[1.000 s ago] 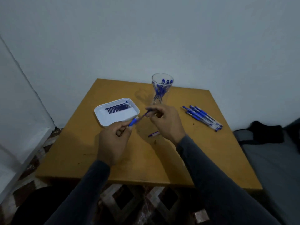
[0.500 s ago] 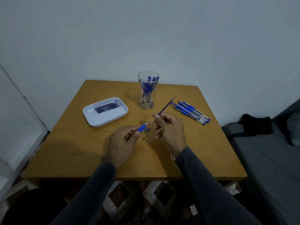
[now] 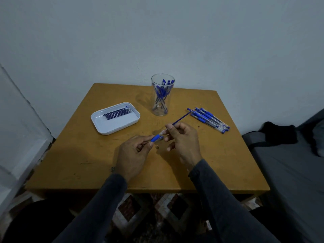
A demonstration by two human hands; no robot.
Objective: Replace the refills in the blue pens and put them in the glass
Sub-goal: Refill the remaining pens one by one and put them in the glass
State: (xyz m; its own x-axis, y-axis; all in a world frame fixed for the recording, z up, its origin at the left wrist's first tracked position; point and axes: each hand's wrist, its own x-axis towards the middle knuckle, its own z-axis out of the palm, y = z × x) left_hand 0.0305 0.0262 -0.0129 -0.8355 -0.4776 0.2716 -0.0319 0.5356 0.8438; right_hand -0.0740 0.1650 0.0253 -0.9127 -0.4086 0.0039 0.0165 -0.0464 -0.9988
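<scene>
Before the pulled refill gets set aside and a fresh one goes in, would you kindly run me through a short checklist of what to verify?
1. Thin dark blue refill is free of the barrel, pinched in the right hand: ok.
2. Blue-grip pen barrel is held steady in the left hand: ok.
3. Spare refills lie in the white rectangular tray: ok.
4. Clear drinking glass stands upright with pens inside: ok.
5. Loose blue pens lie apart from the glass, on the yellow wooden table: ok.
6. The pen's small tip piece is accounted for: cannot tell.
</scene>
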